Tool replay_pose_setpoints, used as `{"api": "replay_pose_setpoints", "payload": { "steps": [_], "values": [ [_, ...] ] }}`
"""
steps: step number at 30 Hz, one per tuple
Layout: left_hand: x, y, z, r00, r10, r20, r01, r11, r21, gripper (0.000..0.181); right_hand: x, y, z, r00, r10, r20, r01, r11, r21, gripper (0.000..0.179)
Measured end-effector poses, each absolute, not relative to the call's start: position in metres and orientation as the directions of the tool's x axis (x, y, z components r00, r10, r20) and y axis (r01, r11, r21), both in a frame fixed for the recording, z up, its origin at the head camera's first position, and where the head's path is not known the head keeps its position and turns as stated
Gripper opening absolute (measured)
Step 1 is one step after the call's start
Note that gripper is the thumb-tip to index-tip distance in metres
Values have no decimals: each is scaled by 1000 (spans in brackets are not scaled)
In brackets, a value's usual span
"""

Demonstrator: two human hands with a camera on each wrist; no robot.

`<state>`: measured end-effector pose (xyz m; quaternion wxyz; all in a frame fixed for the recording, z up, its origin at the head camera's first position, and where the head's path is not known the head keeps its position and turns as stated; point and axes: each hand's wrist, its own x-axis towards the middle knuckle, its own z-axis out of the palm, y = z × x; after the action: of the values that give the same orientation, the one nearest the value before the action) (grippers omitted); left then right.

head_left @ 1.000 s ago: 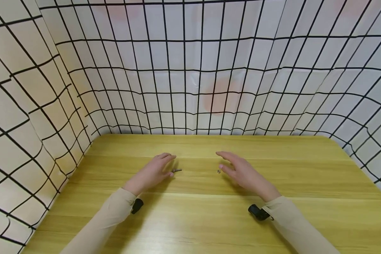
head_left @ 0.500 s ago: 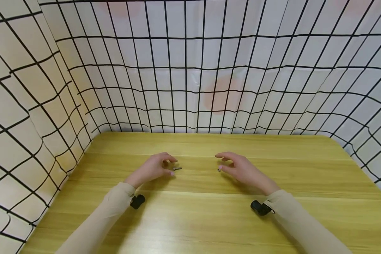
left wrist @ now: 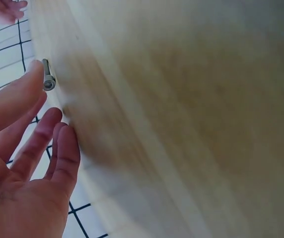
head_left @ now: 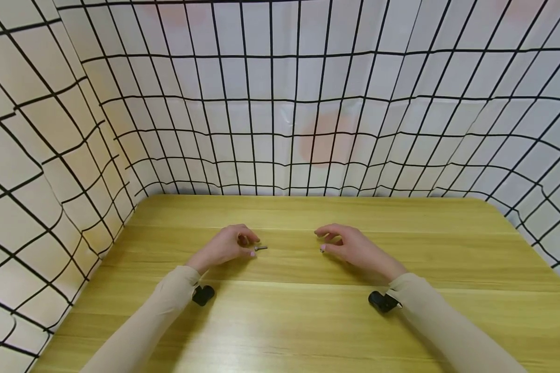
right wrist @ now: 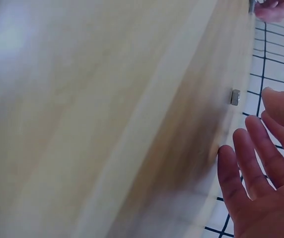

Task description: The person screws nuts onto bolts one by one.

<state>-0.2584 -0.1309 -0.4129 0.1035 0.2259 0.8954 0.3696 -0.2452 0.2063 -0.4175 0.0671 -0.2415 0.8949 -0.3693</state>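
A small metal socket-head bolt (head_left: 261, 247) lies on the wooden table, its shank pointing right. Its round socket head (left wrist: 49, 84) faces my left hand (head_left: 226, 245). The left thumb and fingers bend around a gap beside that head, with nothing pinched between them. Farther right a small hex nut (head_left: 322, 250) lies by the thumb tip of my right hand (head_left: 350, 245). In the right wrist view the nut (right wrist: 235, 97) appears apart from the thumb. The right fingers are loosely bent and hold nothing.
The wooden tabletop (head_left: 280, 321) runs under both arms. White sheeting with a black grid (head_left: 280, 114) stands along its back and sides. A small black camera sits at each wrist, left camera (head_left: 203, 295) and right camera (head_left: 381, 301).
Since a second ago, the fingers of both hands have bent inward a little, closer to the thumbs. The right thumb has come nearer the nut. The bolt and nut stay where they lay.
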Motion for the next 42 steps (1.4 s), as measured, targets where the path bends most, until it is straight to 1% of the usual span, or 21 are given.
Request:
{"api": "replay_pose_setpoints", "payload": {
  "steps": [5, 19, 29, 42],
  "values": [
    [-259, -128, -411, -880, 474, -38, 304, 623, 721, 24, -248, 208, -420, -872, -487, 38, -382, 630, -676, 30],
    [-262, -125, -414, -867, 498, 21, 364, 604, 709, 11, -252, 210, -424, -852, -523, -10, -377, 626, -682, 18],
    [-261, -124, -415, -879, 476, 16, 347, 618, 706, 8, -256, 208, -424, -858, -513, -30, -375, 664, -647, 10],
    [-262, -123, -414, -885, 465, 29, 362, 646, 672, 5, -257, 205, -420, -863, -503, -45, -361, 677, -642, 9]
  ]
}}
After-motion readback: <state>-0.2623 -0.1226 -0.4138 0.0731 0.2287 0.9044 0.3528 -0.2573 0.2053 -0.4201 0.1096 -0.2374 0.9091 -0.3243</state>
